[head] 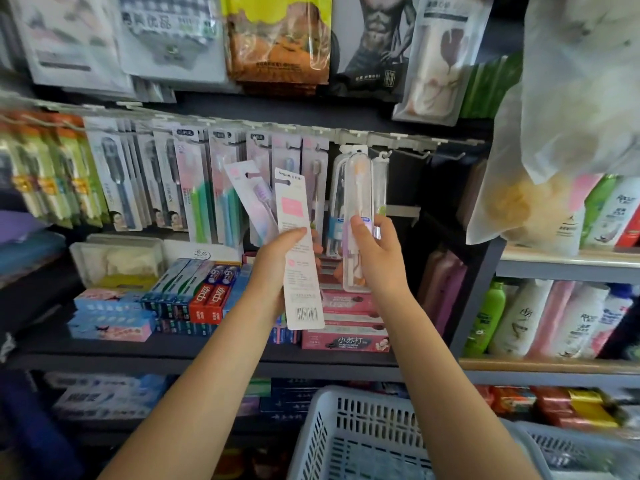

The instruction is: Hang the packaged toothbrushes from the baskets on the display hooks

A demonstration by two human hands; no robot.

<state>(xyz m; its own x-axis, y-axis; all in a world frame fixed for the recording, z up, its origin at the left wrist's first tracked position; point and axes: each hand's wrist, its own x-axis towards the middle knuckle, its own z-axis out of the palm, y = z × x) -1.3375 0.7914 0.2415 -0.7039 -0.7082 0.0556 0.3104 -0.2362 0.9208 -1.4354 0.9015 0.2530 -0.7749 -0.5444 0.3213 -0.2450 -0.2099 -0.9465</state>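
My left hand (277, 268) grips two carded toothbrush packs: a white one (298, 251) with its printed back and barcode towards me, and a pink-lilac one (251, 199) fanned out behind it. My right hand (375, 254) holds a clear tube-shaped toothbrush case (358, 202) upright, its top tab close to the hook rail (388, 138). More toothbrush packs (194, 178) hang along the rail to the left. Two bare hooks (415, 154) stick out on the right. A white slotted basket (360, 434) stands low under my arms.
Toothpaste boxes (207, 296) are stacked on the shelf under the hooks. Shampoo bottles (519, 320) fill the shelves on the right. A translucent plastic bag (561, 150) hangs at the upper right. A second basket's rim (585, 445) shows at the bottom right.
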